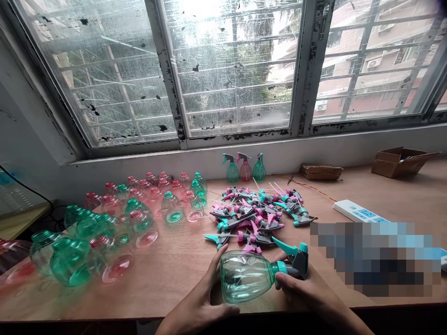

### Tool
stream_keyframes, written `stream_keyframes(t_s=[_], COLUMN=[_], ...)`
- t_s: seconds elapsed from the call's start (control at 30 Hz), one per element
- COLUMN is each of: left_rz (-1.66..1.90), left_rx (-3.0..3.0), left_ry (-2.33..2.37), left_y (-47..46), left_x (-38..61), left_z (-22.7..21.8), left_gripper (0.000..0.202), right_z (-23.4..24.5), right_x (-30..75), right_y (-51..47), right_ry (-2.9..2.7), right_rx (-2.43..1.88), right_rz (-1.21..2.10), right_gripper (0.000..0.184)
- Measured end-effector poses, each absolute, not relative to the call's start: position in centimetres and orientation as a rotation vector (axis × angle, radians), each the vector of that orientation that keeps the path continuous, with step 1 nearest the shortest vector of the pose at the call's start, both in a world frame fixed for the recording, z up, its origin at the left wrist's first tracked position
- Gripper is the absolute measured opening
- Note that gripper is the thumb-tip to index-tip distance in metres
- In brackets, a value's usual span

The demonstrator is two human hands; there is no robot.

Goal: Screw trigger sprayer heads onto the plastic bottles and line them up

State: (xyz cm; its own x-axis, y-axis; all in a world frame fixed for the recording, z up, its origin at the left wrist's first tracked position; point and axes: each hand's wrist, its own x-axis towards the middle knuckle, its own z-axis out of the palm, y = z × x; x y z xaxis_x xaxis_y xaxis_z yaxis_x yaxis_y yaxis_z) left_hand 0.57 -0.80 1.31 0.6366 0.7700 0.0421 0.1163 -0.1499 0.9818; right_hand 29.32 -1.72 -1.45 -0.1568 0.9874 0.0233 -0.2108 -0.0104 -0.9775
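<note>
A clear green spray bottle (244,277) lies on its side in the air over the table's front edge, its base toward the left. My left hand (209,293) is wrapped round the base end, thumb below and fingers above. At the neck, my right hand (296,284) grips the teal collar of a grey and teal trigger sprayer (296,263), which sits on the bottle's mouth. Whether the collar is fully screwed on, I cannot tell. Just beyond lies a heap of loose trigger sprayers (258,214) in pink, teal and grey, with thin dip tubes.
Many open green and pink bottles (171,207) stand on the left of the wooden table (167,284). Three bottles with sprayers (244,168) stand by the wall. Rightward are a brown packet (321,172), an open cardboard box (398,163), a white power strip (359,211) and a blurred patch.
</note>
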Motion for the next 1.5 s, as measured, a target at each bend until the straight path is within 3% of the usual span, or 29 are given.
stream_keyframes(t_s=[0.5, 1.23, 1.5], left_rz=[0.654, 0.656, 0.715], left_rx=[1.627, 1.629, 1.557], left_ry=[0.724, 0.744, 0.727], left_y=[-0.5, -0.65, -0.52], left_x=[0.19, 0.35, 0.04], left_z=[1.12, 1.17, 0.69], left_gripper=[0.096, 0.111, 0.094], right_z=[-1.5, -1.66, -1.64], right_x=[29.28, 29.43, 29.35], right_y=[-1.73, -1.72, -1.82], right_ry=[-1.151, -1.161, -1.13], right_rx=[-0.994, -0.995, -0.989], right_rz=[1.422, 1.449, 1.461], right_gripper=[0.045, 0.045, 0.042])
